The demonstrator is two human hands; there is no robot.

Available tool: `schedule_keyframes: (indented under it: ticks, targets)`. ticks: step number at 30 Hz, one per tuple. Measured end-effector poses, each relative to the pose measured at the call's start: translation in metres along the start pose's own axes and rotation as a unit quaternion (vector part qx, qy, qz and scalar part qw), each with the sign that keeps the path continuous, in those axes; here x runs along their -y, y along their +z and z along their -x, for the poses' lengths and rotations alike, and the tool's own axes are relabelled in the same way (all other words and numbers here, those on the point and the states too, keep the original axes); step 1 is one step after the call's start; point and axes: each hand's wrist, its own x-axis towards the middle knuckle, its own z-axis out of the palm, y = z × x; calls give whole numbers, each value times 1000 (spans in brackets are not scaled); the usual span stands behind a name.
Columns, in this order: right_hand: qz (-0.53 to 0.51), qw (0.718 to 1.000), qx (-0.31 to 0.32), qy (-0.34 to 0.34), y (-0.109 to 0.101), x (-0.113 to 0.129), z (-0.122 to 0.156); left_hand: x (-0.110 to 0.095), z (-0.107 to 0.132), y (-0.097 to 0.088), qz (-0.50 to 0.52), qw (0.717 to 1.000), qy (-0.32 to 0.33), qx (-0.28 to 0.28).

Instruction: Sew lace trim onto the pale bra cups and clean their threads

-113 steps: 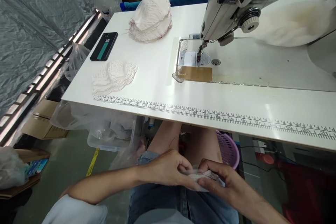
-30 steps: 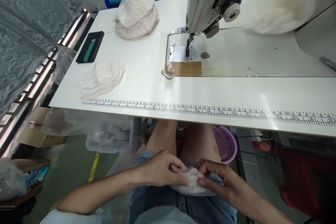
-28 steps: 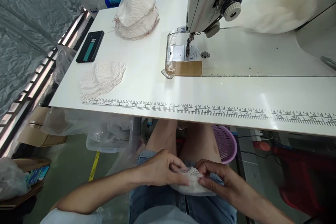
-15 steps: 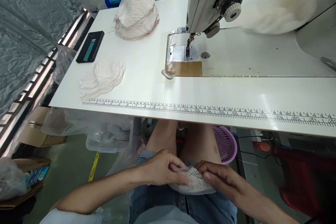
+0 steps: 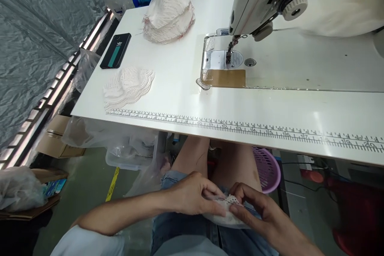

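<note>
A piece of white lace fabric (image 5: 223, 217) lies bunched over my lap, below the table edge. My left hand (image 5: 199, 196) pinches its left side between thumb and fingers. On the right side, the thumb and fingers of my right hand (image 5: 250, 206) grip the same piece, close to its dotted lace edge. The fingers partly cover the fabric. Up on the table, a flat white lace piece with a scalloped edge (image 5: 129, 84) lies at the left. Behind it sits a stack of white fabric cups (image 5: 169, 12) with frayed edges.
A sewing machine (image 5: 264, 0) stands on the white table (image 5: 177, 100), which has a ruler printed along its front. A black phone (image 5: 116, 51) lies at the left. Pale fabric (image 5: 345, 12) is behind the machine. Under the table are a purple basket (image 5: 267, 170) and a plastic bin (image 5: 132, 156).
The view has shifted, so the table and machine sit farther right or left-tilted in the picture. Both hands keep hold of the lace fabric, with my right fingers slightly repositioned on its edge.
</note>
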Motion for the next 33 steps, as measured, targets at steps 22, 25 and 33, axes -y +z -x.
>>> schedule_keyframes:
  ticks: [22,25,33]
  targets:
    - [-109,992,40,45,2,0,-5,6,10,-5,-19,1000,17,-17]
    - [-92,994,31,40,2,4,-6,8,10,-6,10,1000,26,-10]
    - [1,1000,4,16,4,9,-5,-4,4,3,-33,998,29,-53]
